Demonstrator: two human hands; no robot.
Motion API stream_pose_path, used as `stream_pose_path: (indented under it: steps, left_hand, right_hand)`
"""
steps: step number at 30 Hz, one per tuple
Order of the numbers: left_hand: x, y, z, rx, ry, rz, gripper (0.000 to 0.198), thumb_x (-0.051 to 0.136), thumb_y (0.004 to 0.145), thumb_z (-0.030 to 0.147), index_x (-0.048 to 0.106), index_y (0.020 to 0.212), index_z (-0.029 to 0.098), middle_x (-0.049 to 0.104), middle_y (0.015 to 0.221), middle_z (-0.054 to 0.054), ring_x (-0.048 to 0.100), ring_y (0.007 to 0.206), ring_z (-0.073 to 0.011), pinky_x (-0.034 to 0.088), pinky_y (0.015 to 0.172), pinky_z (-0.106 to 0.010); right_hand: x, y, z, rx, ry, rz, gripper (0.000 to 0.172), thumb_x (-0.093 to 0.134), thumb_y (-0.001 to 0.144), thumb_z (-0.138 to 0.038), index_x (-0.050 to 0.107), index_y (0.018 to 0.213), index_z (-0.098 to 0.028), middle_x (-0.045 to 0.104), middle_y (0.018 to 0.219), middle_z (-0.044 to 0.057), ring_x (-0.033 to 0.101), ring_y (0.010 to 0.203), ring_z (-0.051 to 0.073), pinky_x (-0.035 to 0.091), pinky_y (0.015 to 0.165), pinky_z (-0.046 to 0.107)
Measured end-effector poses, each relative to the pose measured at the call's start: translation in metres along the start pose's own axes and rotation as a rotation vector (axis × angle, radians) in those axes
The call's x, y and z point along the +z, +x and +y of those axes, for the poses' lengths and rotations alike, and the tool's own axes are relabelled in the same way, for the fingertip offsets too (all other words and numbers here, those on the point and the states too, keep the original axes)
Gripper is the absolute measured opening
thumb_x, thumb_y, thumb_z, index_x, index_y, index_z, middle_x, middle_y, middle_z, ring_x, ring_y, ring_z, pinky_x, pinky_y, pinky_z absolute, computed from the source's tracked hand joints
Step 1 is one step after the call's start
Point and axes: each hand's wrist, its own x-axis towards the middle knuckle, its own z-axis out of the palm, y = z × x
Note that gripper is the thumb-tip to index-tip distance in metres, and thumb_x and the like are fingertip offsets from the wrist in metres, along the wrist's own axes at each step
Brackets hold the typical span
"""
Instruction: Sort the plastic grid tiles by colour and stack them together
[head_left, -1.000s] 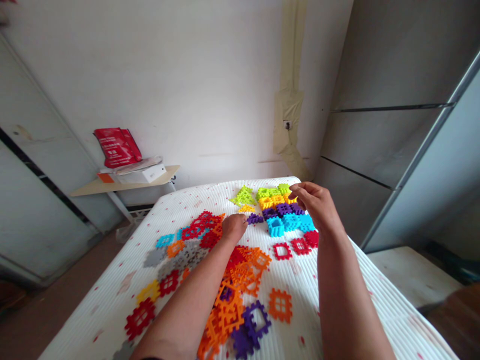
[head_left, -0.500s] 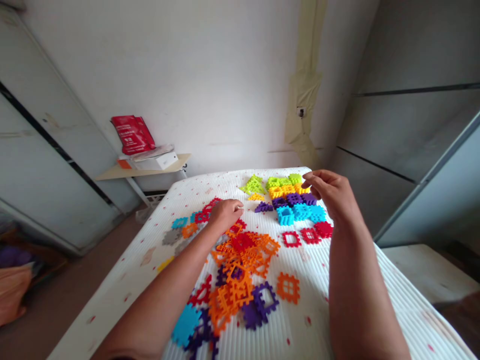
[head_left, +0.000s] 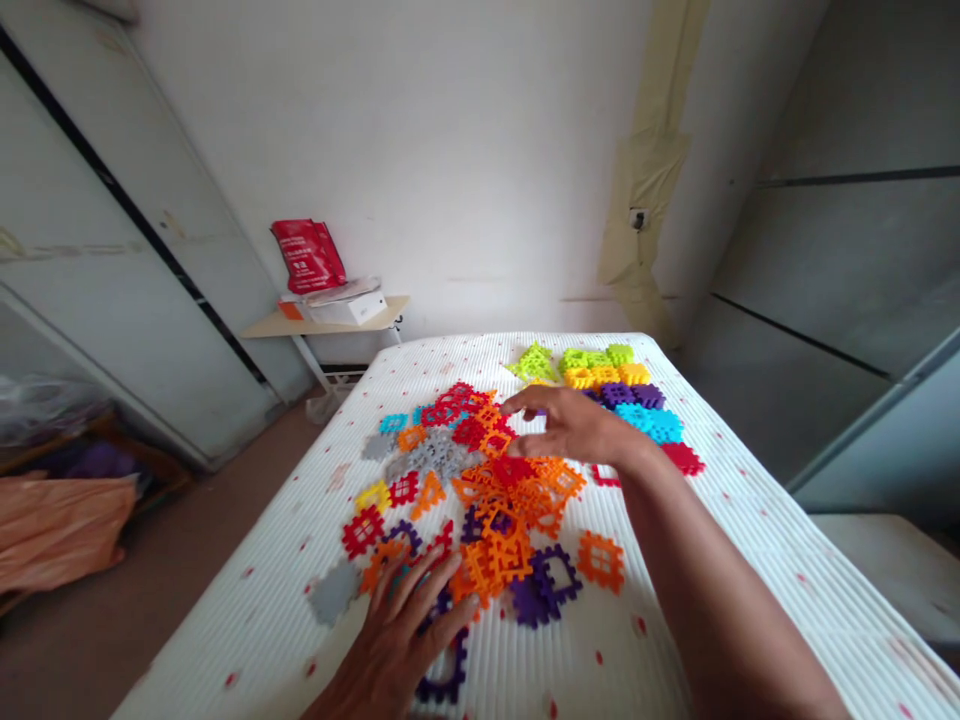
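My left hand (head_left: 405, 625) lies palm down with spread fingers over the near end of a loose pile of plastic interlocking tiles. Beneath it are purple tiles and a bit of light blue. Orange tiles (head_left: 499, 560) lie just right of its fingertips. My right hand (head_left: 574, 425) hovers at the pile's far right side, thumb and fingers apart, nothing visible between them. Closest to its fingertips are red tiles (head_left: 470, 432) and orange ones. Grey tiles (head_left: 435, 455) lie left of it. A purple square frame tile (head_left: 556, 573) and an orange window tile (head_left: 601, 561) sit at the near right.
Sorted rows of green (head_left: 589, 358), yellow (head_left: 634, 373), purple (head_left: 641, 395), light blue (head_left: 660, 423) and red tiles (head_left: 682, 459) stand at the table's (head_left: 262, 600) far right. A side table (head_left: 274, 325) with a red bag (head_left: 309, 257) is against the wall.
My left hand has come back toward me from the pile's far side and spread its fingers. My right hand has moved left and down from the sorted rows to the pile. The view has shifted left.
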Motion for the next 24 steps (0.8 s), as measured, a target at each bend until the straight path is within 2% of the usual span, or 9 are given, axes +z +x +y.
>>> stream_pose_path:
  steps: [3,5,7,9,12,14,18,24]
  left_hand:
    - [0.007,0.003,-0.009,0.017,0.08,0.013,0.085,0.05,0.068,0.07,0.027,0.141,0.033,0.029,0.148,-0.009,0.024,0.134,-0.0354,0.016,0.106,-0.059]
    - [0.008,0.006,-0.013,-0.011,0.113,0.015,0.082,0.05,0.071,0.066,0.027,0.141,0.032,0.029,0.148,-0.009,0.024,0.134,-0.0355,0.015,0.106,-0.06]
    - [0.009,0.008,-0.015,-0.04,0.125,0.018,0.078,0.051,0.073,0.062,0.027,0.141,0.032,0.03,0.148,-0.008,0.025,0.134,-0.0352,0.018,0.105,-0.06]
    - [0.011,0.012,-0.015,-0.063,0.116,0.023,0.076,0.053,0.074,0.057,0.027,0.141,0.032,0.029,0.148,-0.007,0.027,0.133,-0.0346,0.025,0.104,-0.057]
    - [0.015,0.021,-0.013,-0.105,0.082,0.034,0.073,0.056,0.076,0.047,0.028,0.141,0.032,0.029,0.148,-0.008,0.032,0.131,-0.0331,0.032,0.102,-0.053]
    - [0.017,0.03,-0.014,-0.128,0.061,0.051,0.068,0.056,0.078,0.041,0.031,0.14,0.031,0.033,0.146,-0.008,0.036,0.128,-0.0308,0.036,0.101,-0.049]
    - [0.024,0.049,-0.019,-0.145,0.059,0.092,0.058,0.054,0.08,0.036,0.039,0.136,0.03,0.041,0.141,-0.008,0.042,0.124,-0.0271,0.042,0.098,-0.041]
    - [0.033,0.067,-0.029,-0.187,0.113,0.189,0.058,0.054,0.08,0.041,0.041,0.135,0.027,0.043,0.139,-0.009,0.046,0.119,-0.0272,0.041,0.097,-0.043]
  right_hand:
    - [0.034,-0.005,-0.012,-0.193,-0.155,-0.242,0.062,0.072,0.065,-0.04,0.056,0.122,-0.02,0.054,0.125,0.011,0.051,0.111,0.024,0.042,0.092,0.036]
    - [0.055,-0.024,-0.013,-0.26,-0.256,-0.319,0.077,0.071,0.064,-0.046,0.044,0.133,-0.024,0.038,0.141,0.012,0.039,0.125,0.03,0.036,0.099,0.043]
    - [0.072,-0.053,-0.006,-0.255,-0.355,-0.336,0.086,0.069,0.064,-0.05,0.034,0.139,-0.028,0.026,0.148,0.011,0.028,0.131,0.034,0.029,0.101,0.052]
    - [0.08,-0.086,0.005,-0.281,-0.404,-0.361,0.09,0.067,0.065,-0.052,0.026,0.142,-0.031,0.019,0.15,0.008,0.025,0.133,0.035,0.023,0.103,0.055]
    - [0.083,-0.123,0.023,-0.269,-0.476,-0.323,0.089,0.064,0.067,-0.054,0.024,0.143,-0.031,0.02,0.15,0.007,0.022,0.134,0.034,0.019,0.106,0.055]
    - [0.083,-0.134,0.033,-0.273,-0.51,-0.278,0.087,0.06,0.069,-0.06,0.025,0.143,-0.029,0.022,0.149,0.009,0.021,0.134,0.035,0.018,0.105,0.056]
    - [0.091,-0.125,0.041,-0.349,-0.57,-0.177,0.082,0.049,0.075,-0.066,0.03,0.142,-0.023,0.031,0.145,0.014,0.028,0.132,0.034,0.022,0.103,0.057]
    - [0.114,-0.089,0.045,-0.465,-0.734,0.02,0.053,0.043,0.088,-0.051,0.046,0.13,-0.019,0.049,0.133,0.012,0.049,0.114,0.028,0.037,0.092,0.047]
